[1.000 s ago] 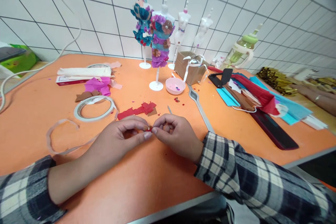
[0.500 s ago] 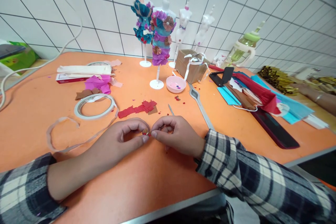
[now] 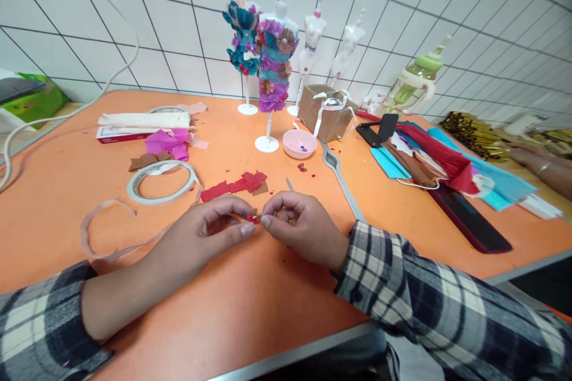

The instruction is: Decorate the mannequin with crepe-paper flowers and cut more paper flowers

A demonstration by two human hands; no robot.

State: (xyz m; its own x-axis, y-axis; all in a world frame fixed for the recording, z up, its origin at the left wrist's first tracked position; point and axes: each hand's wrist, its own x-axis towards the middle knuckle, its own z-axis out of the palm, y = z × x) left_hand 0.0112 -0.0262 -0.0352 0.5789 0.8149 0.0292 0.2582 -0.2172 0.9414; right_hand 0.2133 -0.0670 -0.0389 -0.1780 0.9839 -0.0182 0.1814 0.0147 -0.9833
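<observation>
Between the fingertips of both hands is a small red and brown paper flower (image 3: 254,217). My left hand (image 3: 214,229) pinches it from the left, thumb below and index finger above. My right hand (image 3: 301,226) pinches its right side with thumb and forefinger; the exact grip is partly hidden. Just beyond the hands lie red crepe paper strips (image 3: 217,191) and a brown paper square (image 3: 260,189). The tip of a thin grey tool (image 3: 290,183) shows behind my right hand.
A roll of tape (image 3: 134,187) with a loose strip lies left. A decorated mannequin (image 3: 274,65), a pink bowl (image 3: 300,144) and a cardboard box (image 3: 324,110) stand behind. At right are a dark phone (image 3: 473,220), coloured papers and a bottle (image 3: 413,83). Another person's arm (image 3: 540,166) rests far right.
Both hands have risen slightly, away from the table's front edge. More of the red and brown paper flower shows between the fingertips now.
</observation>
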